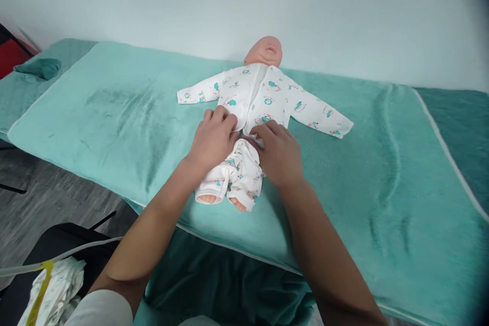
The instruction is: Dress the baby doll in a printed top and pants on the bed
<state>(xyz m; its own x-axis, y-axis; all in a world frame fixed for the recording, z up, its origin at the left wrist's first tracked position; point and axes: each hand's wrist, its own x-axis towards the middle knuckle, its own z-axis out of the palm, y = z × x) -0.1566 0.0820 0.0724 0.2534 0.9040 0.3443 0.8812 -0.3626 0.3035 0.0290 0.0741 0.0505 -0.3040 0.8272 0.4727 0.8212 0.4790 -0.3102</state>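
A padded bed with a pale green cover (122, 81) stands against a white wall (214, 0). A baby doll (265, 104) lies on its back there, feet toward the viewer, its long axis running away and leaning slightly right to the head near the wall. Nearest, 2 feet show below bunched white printed trousers (246, 168); beyond, a matching jacket (237, 89) parts down the front, 2 sleeves spread wide; farthest is the bald head (263, 51). The doll's waist lies between the left hand (214, 137) and right hand (280, 150), fingers bent at the hem; whether either pinches cloth, I cannot tell.
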